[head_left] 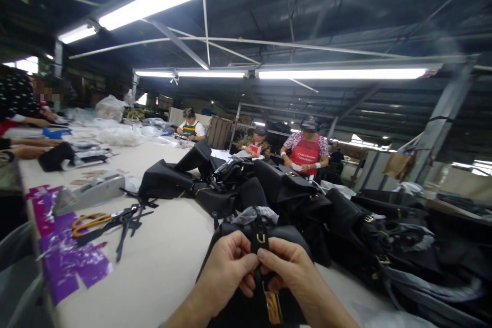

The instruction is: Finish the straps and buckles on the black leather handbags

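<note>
A black handbag (284, 230) lies in front of me at the table's near edge. Both my hands meet over its black strap (260, 229), which carries a gold D-shaped ring. My left hand (230, 264) pinches the strap from the left, thumb and fingers pressed together. From the right, my right hand (290, 266) pinches the same strap, its thumb tip nearly touching the left one. Below my fingers hangs a shiny gold piece (273, 307). Grey plastic wrapping (258, 214) covers the handle behind the strap. What lies between my fingertips is partly hidden.
Black bags (284, 184) are heaped across the table behind and to the right. On the left lie yellow-handled scissors (92, 223), black straps (128, 225), a tape dispenser (92, 192) and purple plastic (73, 256). Several people work around the table, one in a red apron (306, 156).
</note>
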Motion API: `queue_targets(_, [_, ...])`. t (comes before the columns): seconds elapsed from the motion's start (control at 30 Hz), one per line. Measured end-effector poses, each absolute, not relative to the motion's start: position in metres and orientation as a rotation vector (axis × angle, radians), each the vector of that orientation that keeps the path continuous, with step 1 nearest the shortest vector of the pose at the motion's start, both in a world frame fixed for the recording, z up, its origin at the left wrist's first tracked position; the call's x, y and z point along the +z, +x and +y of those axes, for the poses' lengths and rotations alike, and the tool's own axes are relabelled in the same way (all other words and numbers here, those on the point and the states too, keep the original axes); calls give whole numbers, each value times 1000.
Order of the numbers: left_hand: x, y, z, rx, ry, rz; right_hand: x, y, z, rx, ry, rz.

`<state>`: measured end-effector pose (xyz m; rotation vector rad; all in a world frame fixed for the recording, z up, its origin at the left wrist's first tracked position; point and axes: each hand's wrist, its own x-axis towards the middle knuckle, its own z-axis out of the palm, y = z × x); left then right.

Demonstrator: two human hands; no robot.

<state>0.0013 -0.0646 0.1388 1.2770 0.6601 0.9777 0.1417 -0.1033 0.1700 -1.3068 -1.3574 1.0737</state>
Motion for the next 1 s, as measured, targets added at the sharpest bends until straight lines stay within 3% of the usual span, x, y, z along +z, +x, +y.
queue_targets(0.27, [129,5,-67,1023,1381,712,164,143,-97,895,-1439,-1429])
queue_targets(0.4, [125,6,-70,1043,1431,740,164,144,-96,969,-1493,-1457])
queue_targets(0.77, [122,9,-73,1162,1631,842,158,146,-97,797,-1325,-1575])
queue_targets(1.0, [127,4,-71,1049,1463,723,172,150,-103,946,-1423,-1425])
